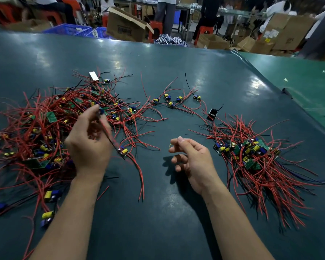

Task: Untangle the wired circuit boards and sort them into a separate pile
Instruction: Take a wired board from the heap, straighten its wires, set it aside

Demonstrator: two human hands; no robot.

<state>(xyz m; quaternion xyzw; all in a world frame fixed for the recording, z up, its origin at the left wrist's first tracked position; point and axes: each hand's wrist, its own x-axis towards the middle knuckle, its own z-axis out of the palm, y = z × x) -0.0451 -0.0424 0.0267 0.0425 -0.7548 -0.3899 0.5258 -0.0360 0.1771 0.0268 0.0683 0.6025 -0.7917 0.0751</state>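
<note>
While the left hand (90,139) pinches a wire beside the tangle (45,124), a board (123,151) dangles. The right hand (190,156) hangs loosely curled, empty. Next, probably, it must go to the sorted pile (251,152) beyond the tangle.

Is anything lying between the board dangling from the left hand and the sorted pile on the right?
Only the right hand, hovering over bare mat. The left hand pinches wires with one board hanging below; the sorted pile lies beyond, nothing else between.

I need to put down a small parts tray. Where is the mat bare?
Bare dark green mat between the forearms, and the far stretch beyond the wires. Crowded: tangled red-wired board heap left, sorted board pile right, loose boards centre.
</note>
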